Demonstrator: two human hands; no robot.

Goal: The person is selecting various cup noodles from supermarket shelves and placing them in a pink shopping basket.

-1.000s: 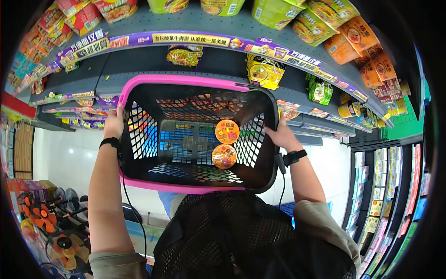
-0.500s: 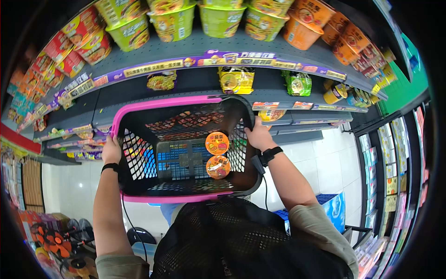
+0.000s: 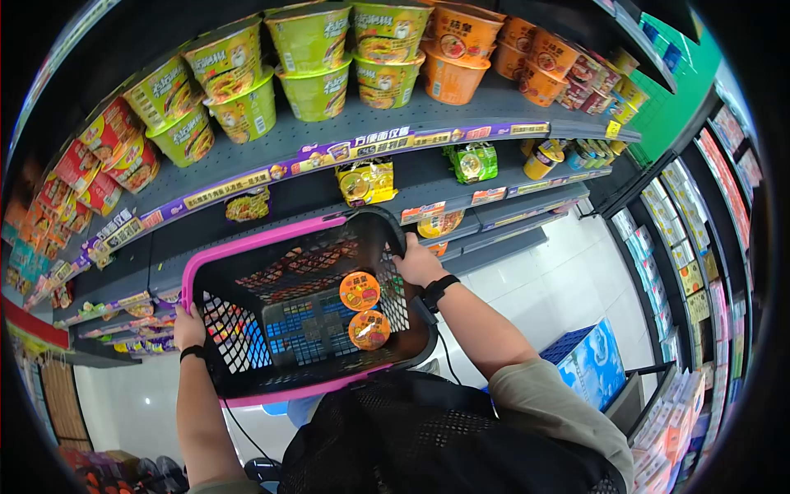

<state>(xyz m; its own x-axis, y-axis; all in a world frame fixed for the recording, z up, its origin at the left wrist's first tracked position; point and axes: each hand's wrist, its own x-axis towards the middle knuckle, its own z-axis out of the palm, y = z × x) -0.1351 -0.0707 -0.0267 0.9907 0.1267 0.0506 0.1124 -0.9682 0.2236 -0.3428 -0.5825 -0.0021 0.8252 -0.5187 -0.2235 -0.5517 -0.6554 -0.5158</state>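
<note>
I hold a black mesh shopping basket with a pink rim [image 3: 271,240] in front of my chest. My left hand [image 3: 188,328] grips its left rim and my right hand [image 3: 416,263] grips its right rim. Two orange-lidded noodle cups [image 3: 360,291] [image 3: 369,329] lie inside against the right wall. Both wrists wear black bands with cables.
Grey shelves stand ahead: green noodle bowls [image 3: 311,49] and orange bowls [image 3: 455,45] on the upper shelf, yellow packets [image 3: 366,181] and green packets [image 3: 471,160] below. A blue carton [image 3: 588,362] sits on the white floor at right. Another shelf rack [image 3: 699,272] runs along the right.
The view has tilted up and turned, bringing the upper shelf of bowls into sight. The basket now sits lower and further left in view, both hands keeping their grip.
</note>
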